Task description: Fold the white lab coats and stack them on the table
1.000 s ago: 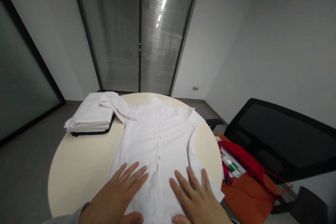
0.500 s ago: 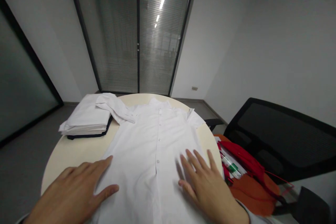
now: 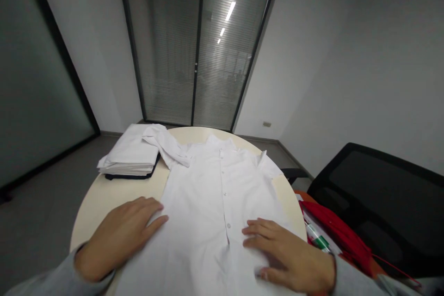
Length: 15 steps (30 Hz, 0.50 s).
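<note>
Grey walls (image 3: 378, 69) behind round table (image 3: 128, 192); left hand (image 3: 126, 229), right hand (image 3: 287, 252) on white shirt (image 3: 197, 203), each grip apart

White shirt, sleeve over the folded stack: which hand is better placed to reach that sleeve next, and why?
Probably the left hand: it is nearer the sleeve, while the right hand is across the buttons.

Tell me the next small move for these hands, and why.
Probably, the right hand should lightly smooth the white shirt just below its lowest visible button: creases gather there, and that hand, holding nothing, is close beside them. The left hand is at the shirt's side edge, where it could steady the cloth.
</note>
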Each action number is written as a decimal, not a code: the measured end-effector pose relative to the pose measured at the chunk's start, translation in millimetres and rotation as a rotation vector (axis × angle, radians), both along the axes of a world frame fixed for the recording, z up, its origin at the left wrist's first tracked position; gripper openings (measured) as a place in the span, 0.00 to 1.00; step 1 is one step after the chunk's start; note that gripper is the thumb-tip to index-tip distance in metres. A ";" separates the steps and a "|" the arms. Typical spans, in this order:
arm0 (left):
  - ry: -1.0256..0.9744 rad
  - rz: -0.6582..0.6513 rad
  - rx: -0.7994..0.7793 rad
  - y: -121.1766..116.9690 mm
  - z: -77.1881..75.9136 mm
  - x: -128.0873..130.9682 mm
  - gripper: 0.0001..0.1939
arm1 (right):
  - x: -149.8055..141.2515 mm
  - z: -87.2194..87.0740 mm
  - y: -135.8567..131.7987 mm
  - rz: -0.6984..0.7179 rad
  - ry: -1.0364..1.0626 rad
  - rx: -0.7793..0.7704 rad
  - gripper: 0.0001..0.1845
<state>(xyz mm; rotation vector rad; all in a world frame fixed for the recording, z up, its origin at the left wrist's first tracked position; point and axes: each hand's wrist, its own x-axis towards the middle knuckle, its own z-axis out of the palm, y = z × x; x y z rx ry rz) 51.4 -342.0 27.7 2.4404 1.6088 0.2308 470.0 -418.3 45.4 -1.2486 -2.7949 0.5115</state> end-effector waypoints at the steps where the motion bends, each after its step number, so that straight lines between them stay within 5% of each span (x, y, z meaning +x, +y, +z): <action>1: -0.030 -0.069 0.032 11.4 3.7 14.2 0.22 | -2.4 9.3 10.1 -0.014 -0.007 -0.016 0.24; 4: -0.107 -0.253 0.087 50.8 5.2 57.7 0.22 | -22.7 26.2 49.2 -0.056 -0.064 0.023 0.18; 6: -0.082 -0.246 0.081 76.9 -0.9 82.6 0.22 | -45.0 24.7 79.1 -0.082 -0.132 0.104 0.17; 10: 0.071 -0.041 0.114 112.3 -18.5 108.1 0.18 | -91.0 -5.6 132.0 -0.128 -0.187 0.230 0.15; 15: 0.133 0.028 0.339 124.7 -20.7 100.3 0.16 | -115.2 -55.2 164.9 -0.296 -0.008 0.381 0.11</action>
